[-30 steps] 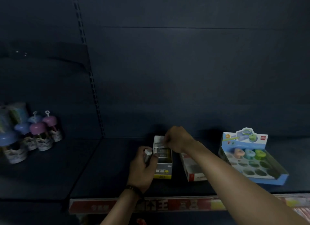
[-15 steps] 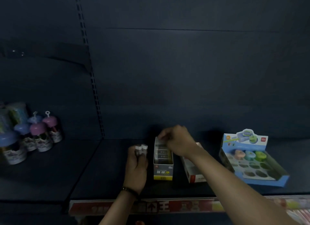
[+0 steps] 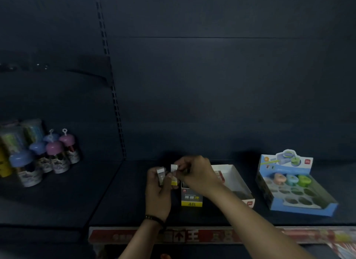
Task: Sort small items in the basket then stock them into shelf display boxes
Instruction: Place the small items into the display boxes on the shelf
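Bottles [image 3: 48, 154]: stood at 9 o'clock from the hands, well apart, and were likely safe.
Left hand [image 3: 158, 193]: curled round one eraser [image 3: 160, 175], held upright.
Right hand [image 3: 196, 174]: met the left and pinched a second eraser [image 3: 174, 168], at 11 o'clock from the 4B box [image 3: 191, 198].
Risk: a slack pinch in the dim light could drop it onto the shelf [image 3: 134, 201].
Wrong bin: the white box [image 3: 236, 178] lay at 3 o'clock, close enough for a mix-up.

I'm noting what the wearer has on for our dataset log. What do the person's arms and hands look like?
Both hands are bare: no gloves on the left hand or the right hand. The left forearm and right forearm are bare too, with no sleeve in view. A thin dark band circles the left wrist. The dim light hides any rings.
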`<state>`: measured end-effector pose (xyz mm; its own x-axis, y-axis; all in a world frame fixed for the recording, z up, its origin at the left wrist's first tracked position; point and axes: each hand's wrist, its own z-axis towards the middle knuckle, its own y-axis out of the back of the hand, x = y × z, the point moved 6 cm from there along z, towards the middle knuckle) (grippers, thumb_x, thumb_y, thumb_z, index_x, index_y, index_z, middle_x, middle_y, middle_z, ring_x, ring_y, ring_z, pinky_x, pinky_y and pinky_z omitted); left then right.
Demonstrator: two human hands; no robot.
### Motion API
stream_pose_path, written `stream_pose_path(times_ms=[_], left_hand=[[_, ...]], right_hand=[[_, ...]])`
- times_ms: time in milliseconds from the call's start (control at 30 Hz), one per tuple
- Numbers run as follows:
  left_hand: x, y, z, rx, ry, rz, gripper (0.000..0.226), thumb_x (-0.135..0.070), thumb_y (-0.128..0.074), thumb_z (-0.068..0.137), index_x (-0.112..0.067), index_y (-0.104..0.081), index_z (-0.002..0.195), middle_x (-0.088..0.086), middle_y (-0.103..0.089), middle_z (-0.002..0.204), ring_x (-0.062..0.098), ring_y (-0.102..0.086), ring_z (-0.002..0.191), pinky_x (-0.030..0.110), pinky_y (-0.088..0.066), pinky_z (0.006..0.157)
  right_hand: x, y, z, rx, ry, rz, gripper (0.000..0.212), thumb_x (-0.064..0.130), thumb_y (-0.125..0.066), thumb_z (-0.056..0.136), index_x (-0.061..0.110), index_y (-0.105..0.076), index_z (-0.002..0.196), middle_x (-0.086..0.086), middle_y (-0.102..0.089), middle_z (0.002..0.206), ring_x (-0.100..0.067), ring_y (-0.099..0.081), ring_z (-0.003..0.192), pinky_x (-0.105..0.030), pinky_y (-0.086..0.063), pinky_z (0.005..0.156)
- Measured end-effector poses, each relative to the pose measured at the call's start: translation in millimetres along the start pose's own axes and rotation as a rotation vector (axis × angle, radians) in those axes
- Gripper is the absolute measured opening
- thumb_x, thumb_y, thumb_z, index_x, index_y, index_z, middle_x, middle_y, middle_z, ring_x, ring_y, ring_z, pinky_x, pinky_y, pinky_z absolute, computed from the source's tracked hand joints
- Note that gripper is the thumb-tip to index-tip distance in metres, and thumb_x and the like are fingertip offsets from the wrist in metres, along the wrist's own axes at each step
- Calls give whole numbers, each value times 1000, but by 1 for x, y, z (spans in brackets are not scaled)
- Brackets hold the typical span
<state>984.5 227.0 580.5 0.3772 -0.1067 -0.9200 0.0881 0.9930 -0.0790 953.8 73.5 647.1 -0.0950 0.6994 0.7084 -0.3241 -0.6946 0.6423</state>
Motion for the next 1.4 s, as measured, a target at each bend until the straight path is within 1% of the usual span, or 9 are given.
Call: stream_pose_path(times_ms=[133, 267, 433, 600, 767, 900, 1033, 1167, 1400], left_hand=[[1, -4, -3, 43, -2, 25, 15, -19, -50, 110, -23, -63, 117, -2, -71, 96, 15, -68, 80, 32, -58, 73], [-1, -4, -2, 49, -12, -7, 20, -16, -50, 110, -25, -68, 111, 6, -68, 84, 16, -60, 72, 36, -51, 69], [-2, -3, -1, 27, 23, -101, 14, -23, -53, 110, -25, -66, 105, 15, -67, 87, 20, -59, 75, 44, -50, 68], [-2, -4, -2, 55, -17, -62, 18, -25, -50, 111, -28, -68, 109, 5, -64, 82, 14, -55, 71, 33, -45, 64], [17, -5, 2, 45, 124, 7, 21, -27, -47, 111, -46, -54, 110, 1, -60, 96, 13, -56, 84, 39, -51, 81], [16, -10, 2, 98, 134, 34, 14, -21, -47, 110, -35, -46, 106, 10, -61, 98, 12, -53, 79, 38, -49, 77], [15, -14, 2, 132, 121, 51, 5, -17, -47, 109, -21, -45, 110, 7, -64, 98, 5, -55, 72, 32, -48, 75], [14, -13, 2, 107, 133, 69, 10, -16, -47, 110, -25, -48, 110, -4, -70, 100, 10, -63, 74, 32, -51, 71], [9, -10, 1, 91, 104, 97, 9, -21, -51, 109, -27, -56, 112, 0, -68, 103, 8, -66, 82, 22, -55, 65]], right_hand=[[4, 0, 0, 21, 20, 31, 34, 20, -81, 94, 32, -74, 126, 18, -73, 96, 8, -67, 93, -3, -46, 80], [8, 4, -1, -52, 69, -6, 22, 21, -84, 91, 26, -79, 112, 15, -78, 96, 10, -67, 86, -14, -53, 86], [17, -3, -9, -8, 208, -84, 43, 21, -83, 90, 33, -76, 130, 14, -75, 113, 8, -65, 97, 1, -41, 85], [17, 8, -2, -35, 263, -217, 35, 17, -79, 90, 30, -79, 123, 10, -75, 110, -3, -66, 95, -2, -40, 83], [-3, 57, 19, -104, 155, -243, 20, 15, -88, 85, 26, -80, 99, 11, -77, 97, -3, -70, 88, -25, -57, 86], [-26, 58, 38, 48, 58, -453, 13, 22, -83, 90, 30, -80, 100, 11, -77, 104, -10, -71, 98, -39, -61, 91], [-31, 43, 47, 191, 30, -566, 13, 24, -75, 96, 34, -80, 103, 12, -76, 114, -11, -69, 108, -38, -59, 97], [-32, 31, 53, 183, -1, -618, 9, 29, -76, 96, 33, -79, 104, 6, -74, 119, -16, -67, 112, -37, -57, 95], [-43, 15, 52, 219, -67, -609, 15, 29, -65, 100, 29, -80, 100, 1, -76, 114, -22, -71, 106, -39, -60, 91]])
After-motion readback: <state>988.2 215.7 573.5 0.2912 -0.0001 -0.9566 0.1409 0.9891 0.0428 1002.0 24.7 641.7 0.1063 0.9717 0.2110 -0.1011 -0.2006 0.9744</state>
